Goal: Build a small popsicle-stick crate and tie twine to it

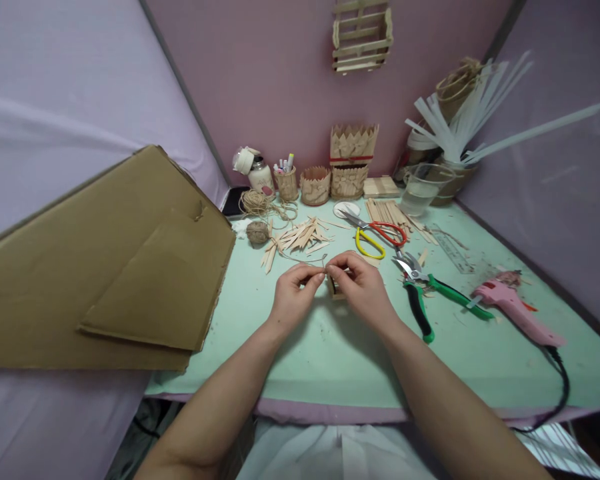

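Observation:
My left hand and my right hand meet at the middle of the table, thumbs and forefingers pinched together. A thin piece of twine runs between a brown ball of twine and my fingertips, with a short end standing up above them. Beneath my right hand is a small wooden piece with a dark inside, mostly hidden by the fingers. Both hands appear closed on the twine; whether the right one also grips the wooden piece is unclear.
Wood splinters lie behind my hands. To the right are scissors, green-handled pruning shears and a pink glue gun with its cord. A cup of water stands behind them. Cardboard covers the left side.

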Available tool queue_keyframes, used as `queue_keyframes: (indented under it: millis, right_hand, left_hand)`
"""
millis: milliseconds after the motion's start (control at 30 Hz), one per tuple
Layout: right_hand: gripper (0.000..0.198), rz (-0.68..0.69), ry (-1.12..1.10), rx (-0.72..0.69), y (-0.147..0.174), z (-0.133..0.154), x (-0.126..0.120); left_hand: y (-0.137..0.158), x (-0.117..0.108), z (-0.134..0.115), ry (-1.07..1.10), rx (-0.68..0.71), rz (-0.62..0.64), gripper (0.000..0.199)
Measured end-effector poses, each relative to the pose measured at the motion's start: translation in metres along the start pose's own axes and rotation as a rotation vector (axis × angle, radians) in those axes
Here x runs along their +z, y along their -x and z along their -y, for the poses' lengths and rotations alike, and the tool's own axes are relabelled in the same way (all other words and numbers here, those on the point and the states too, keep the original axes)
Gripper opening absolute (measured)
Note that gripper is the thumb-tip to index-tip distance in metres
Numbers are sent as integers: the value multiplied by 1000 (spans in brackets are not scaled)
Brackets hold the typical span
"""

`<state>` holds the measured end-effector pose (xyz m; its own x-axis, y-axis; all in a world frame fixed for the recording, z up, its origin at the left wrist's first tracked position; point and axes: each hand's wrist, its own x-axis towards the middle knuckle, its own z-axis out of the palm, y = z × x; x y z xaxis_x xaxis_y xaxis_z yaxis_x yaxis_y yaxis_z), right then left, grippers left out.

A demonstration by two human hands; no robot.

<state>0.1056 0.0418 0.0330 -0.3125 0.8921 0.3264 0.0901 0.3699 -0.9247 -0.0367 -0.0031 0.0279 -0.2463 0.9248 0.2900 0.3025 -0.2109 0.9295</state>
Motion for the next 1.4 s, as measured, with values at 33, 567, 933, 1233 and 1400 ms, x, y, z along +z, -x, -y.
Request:
queue_keyframes:
  millis: [33, 567, 933, 1233, 1400]
  right_hand:
    - [14, 6, -37, 51, 0, 0, 0]
    - [20, -1, -411, 285, -4, -2, 0]
    - [25, -143, -231, 195, 4, -1, 12]
    - [21, -155, -188, 176, 6, -1, 12]
    - [21, -166, -158, 183, 6, 1, 13]
  left_hand:
    - [0, 0, -1, -4, 7, 7, 11]
    - [0, -1, -3, 20, -23, 83, 12]
    - [0, 3, 0, -66, -83, -45, 10]
    - [1, 1, -1, -44, -4, -57, 9]
    - [0, 1, -2, 8, -18, -60, 7]
